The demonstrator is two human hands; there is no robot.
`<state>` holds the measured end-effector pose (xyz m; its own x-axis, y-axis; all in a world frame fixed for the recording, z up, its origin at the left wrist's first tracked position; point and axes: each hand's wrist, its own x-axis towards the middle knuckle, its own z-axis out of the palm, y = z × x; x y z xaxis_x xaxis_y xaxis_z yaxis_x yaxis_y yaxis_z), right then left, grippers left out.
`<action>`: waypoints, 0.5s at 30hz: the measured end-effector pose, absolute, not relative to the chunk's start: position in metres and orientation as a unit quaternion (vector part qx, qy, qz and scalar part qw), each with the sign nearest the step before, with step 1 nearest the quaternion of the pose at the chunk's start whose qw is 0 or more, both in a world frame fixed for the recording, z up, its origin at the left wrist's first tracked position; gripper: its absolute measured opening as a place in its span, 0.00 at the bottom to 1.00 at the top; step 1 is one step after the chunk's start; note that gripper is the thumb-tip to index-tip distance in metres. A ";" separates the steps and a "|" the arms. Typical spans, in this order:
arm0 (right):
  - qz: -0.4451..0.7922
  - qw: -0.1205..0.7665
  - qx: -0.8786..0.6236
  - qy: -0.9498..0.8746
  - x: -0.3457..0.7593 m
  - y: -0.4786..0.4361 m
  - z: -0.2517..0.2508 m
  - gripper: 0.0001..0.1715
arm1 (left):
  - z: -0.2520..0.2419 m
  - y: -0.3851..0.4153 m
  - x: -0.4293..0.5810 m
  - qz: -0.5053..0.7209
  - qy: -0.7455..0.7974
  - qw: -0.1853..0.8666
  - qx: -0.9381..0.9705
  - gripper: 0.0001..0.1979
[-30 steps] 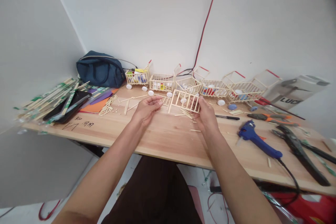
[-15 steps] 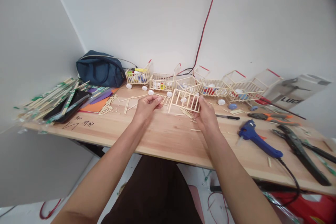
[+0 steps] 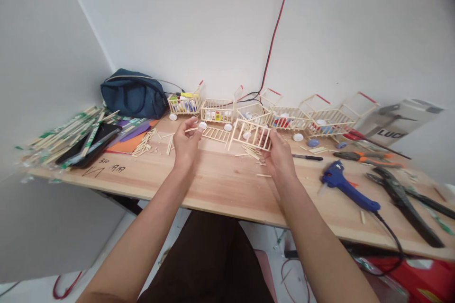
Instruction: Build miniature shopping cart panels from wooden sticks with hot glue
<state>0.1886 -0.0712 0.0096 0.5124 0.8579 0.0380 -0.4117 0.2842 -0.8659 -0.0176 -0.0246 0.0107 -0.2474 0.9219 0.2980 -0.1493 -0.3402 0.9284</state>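
My right hand (image 3: 280, 152) grips the right end of a small frame of thin wooden sticks (image 3: 250, 135), built with rungs like a ladder and held above the table. My left hand (image 3: 186, 142) hovers to the left of it, thumb and fingers apart, with nothing between them that I can see. A flat ladder-like stick panel (image 3: 216, 135) lies between the hands, just left of the held frame. Behind stands a row of several miniature shopping carts (image 3: 217, 110) made of sticks, with round wheels and red handles. Loose cut sticks (image 3: 249, 150) lie below the frame.
A blue glue gun (image 3: 350, 187), orange-handled pliers (image 3: 366, 157) and a black-handled tool (image 3: 408, 208) lie on the right. Bundled chopsticks (image 3: 74, 130), a black tray (image 3: 94, 144) and a blue bag (image 3: 133, 94) are at left. A black pen (image 3: 307, 157) lies near my right hand.
My left hand has moved left, away from the stick frame, and its fingers have spread from a pinch. My right hand keeps the frame in nearly the same place.
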 end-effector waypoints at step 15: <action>0.420 0.757 -0.430 -0.255 0.186 -0.072 0.014 0.20 | 0.005 -0.023 -0.014 0.627 0.345 0.481 0.507 0.10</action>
<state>0.1857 -0.0724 0.0141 0.5164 0.8559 0.0256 -0.4170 0.2775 -0.8655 -0.0143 -0.0231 0.0050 -0.0228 0.9526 0.3034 -0.2538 -0.2991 0.9198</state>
